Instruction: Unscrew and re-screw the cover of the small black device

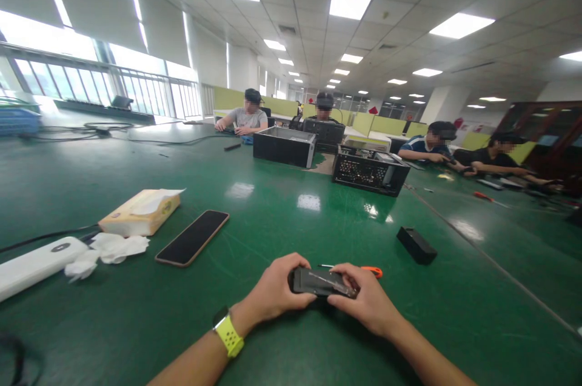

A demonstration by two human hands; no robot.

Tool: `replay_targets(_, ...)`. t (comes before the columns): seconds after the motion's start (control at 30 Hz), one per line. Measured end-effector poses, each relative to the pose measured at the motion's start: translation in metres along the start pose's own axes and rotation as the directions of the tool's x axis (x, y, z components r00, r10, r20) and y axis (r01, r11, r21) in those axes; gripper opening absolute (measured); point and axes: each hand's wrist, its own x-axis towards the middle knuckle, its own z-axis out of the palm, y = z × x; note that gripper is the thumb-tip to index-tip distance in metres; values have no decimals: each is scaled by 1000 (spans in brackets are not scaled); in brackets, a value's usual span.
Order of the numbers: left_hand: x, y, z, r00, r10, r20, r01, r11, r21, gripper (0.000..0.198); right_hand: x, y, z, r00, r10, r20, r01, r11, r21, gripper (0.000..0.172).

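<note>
Between my two hands is a flat black rectangular device (317, 282), whose exact kind I cannot make out; a thin lighter strip runs along its top. My left hand (275, 286) is closed around its left end, thumb on the near side and fingers on the far side. At the opposite end, my right hand (367, 298) grips it with bent fingers and thumb. Just behind my right hand lies a screwdriver with an orange handle (373, 271), its shaft partly hidden. Further right, a black oblong case (416, 245) rests on the green table (273, 216).
To the left lie a phone (193, 238), a tissue pack (140, 211), crumpled tissues (113, 248) and a white oblong device (39, 265). Two black computer cases (284, 147) (370, 171) stand further back. Several people sit around the table's far side. Another orange screwdriver (484, 196) lies far right.
</note>
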Motion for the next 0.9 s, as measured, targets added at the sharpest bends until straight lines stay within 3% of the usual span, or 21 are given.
replay_targets(0.2, 1, -2, 0, 999, 17, 37, -17, 1000, -19, 29, 3, 8, 0, 997, -77, -18, 76, 997, -14, 24)
replay_targets(0.27, 1, -2, 0, 999, 18, 46, -16, 999, -39, 29, 4, 13, -1, 996, -84, -41, 83, 996, -17, 31)
replay_targets(0.4, 2, -3, 0, 998, -3, 56, 5, 999, -43, 32, 1, 16, -3, 995, -95, -33, 95, 995, 8, 20)
replay_targets(0.67, 0, 1, -4, 997, 26, 72, -25, 999, -21, 29, -2, 15, 0, 990, -110, -89, 111, 994, 3, 19)
replay_targets(0.77, -1, 5, -8, 994, 54, 96, -52, 998, -20, 39, 0, 15, 1, 984, -117, -137, 112, 993, -42, 20)
replay_targets(0.9, -2, 5, -14, 988, 84, 133, -80, 996, -39, 68, 0, 13, 4, 976, -140, -164, 126, 988, -89, 20)
